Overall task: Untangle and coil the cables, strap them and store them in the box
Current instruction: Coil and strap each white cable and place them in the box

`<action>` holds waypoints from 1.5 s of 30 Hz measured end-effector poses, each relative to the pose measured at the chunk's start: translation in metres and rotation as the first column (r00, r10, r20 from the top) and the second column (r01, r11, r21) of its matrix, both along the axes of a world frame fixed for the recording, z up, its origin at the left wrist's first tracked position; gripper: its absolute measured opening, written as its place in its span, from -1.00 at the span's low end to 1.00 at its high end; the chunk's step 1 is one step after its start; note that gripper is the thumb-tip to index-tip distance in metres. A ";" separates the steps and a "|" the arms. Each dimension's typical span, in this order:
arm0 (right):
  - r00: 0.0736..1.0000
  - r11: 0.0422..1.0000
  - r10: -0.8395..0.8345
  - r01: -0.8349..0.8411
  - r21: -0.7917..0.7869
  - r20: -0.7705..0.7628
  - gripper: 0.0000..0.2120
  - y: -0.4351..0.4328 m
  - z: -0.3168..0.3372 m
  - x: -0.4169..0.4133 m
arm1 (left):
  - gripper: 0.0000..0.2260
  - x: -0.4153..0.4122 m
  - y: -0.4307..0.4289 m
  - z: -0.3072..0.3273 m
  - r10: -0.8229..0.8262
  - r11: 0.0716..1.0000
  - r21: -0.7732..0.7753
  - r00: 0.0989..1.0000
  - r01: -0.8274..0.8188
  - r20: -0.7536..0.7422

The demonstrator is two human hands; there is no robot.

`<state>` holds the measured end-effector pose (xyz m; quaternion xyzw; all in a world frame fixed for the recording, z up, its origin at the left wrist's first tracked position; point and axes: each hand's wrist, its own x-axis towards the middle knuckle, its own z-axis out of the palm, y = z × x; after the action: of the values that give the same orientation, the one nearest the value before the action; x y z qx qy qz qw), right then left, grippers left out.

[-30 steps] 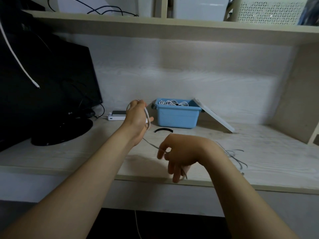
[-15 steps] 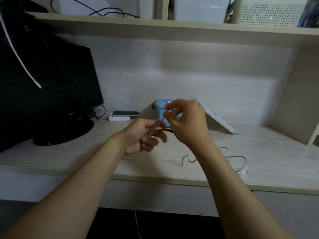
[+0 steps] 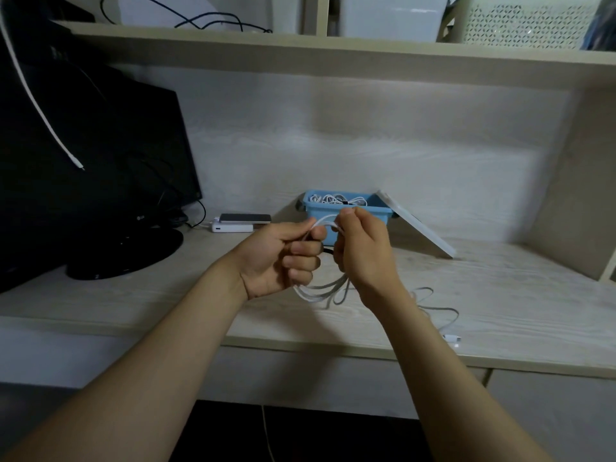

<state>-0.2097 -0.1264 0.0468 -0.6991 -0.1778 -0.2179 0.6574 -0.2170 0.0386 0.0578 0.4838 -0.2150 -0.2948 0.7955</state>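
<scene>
My left hand [image 3: 283, 255] grips a bundle of white cable loops [image 3: 325, 291] that hang below its curled fingers. My right hand [image 3: 363, 251] pinches a strand of the same cable at the top of the coil, close against the left hand. The cable's loose tail [image 3: 440, 311] trails right over the desk and ends in a white plug [image 3: 452, 339] near the front edge. Behind the hands stands the blue box [image 3: 376, 213], open, with coiled white cables [image 3: 336, 199] inside. A black strap [image 3: 328, 251] lies on the desk, mostly hidden between the hands.
The box's white lid [image 3: 420, 226] leans against its right side. A black monitor [image 3: 83, 181] on a round stand fills the left. A phone on a white power bank [image 3: 238, 223] lies left of the box. A shelf [image 3: 333, 55] runs overhead; a side panel closes the right.
My hands have come together in front of the box. More cable is gathered into loops under the left hand, and the loose tail on the desk is shorter.
</scene>
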 end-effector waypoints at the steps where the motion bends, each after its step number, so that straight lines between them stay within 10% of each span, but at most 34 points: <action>1: 0.998 0.997 0.031 -0.027 0.071 -0.047 -0.71 0.001 0.002 -0.003 | -0.71 0.001 -0.002 -0.001 0.040 0.999 -0.025 0.999 -0.040 -0.001; 6: 0.934 0.961 0.200 -0.128 0.246 -0.295 -0.73 0.000 0.012 -0.014 | -0.77 -0.005 -0.014 0.009 0.169 0.971 -0.179 0.985 -0.159 0.044; 12: 0.867 0.945 0.051 -0.202 -0.256 -0.495 -0.50 -0.004 -0.002 -0.023 | -0.61 -0.013 -0.022 0.033 0.397 0.870 -0.323 0.918 -0.373 0.008; 20: 0.862 0.704 -0.005 -0.357 -0.614 -0.507 -0.81 -0.007 0.017 -0.038 | -0.83 0.005 -0.025 0.006 0.668 0.744 -0.065 0.738 -0.665 0.096; 24: 0.862 0.731 0.011 -0.353 -0.584 -0.506 -0.83 -0.008 0.026 -0.041 | -0.84 -0.004 -0.034 0.009 0.678 0.694 0.036 0.669 -0.719 0.304; 30: 0.855 0.744 -0.025 -0.331 -0.580 -0.519 -0.83 -0.013 0.040 -0.048 | -0.65 0.001 -0.015 -0.001 0.314 0.232 0.459 0.512 -0.858 0.799; 32: 0.913 0.811 -0.009 -0.231 -0.537 -0.408 -0.85 -0.016 0.043 -0.048 | -0.92 0.001 -0.005 -0.006 0.342 0.238 0.467 0.524 -0.852 0.780; 36: 0.998 0.895 -0.060 0.057 -0.443 0.008 -0.84 -0.010 0.040 -0.036 | -0.74 0.009 0.004 -0.016 0.500 0.388 0.442 0.588 -0.809 0.636; 41: 0.849 0.815 -0.300 0.465 -0.346 0.435 -0.87 0.000 0.031 -0.019 | -0.54 -0.004 -0.004 -0.003 0.435 0.678 0.367 0.750 -0.637 0.498; 45: 0.770 0.764 -0.417 0.585 -0.272 0.482 -0.87 -0.004 0.020 -0.001 | -0.58 -0.009 0.000 0.003 0.271 0.906 0.240 0.913 -0.349 0.307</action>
<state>-0.2106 -0.1306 0.0671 -0.7830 -0.1497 -0.4828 0.3625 -0.2256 0.0388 0.0606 0.6584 -0.1940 -0.1241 0.7166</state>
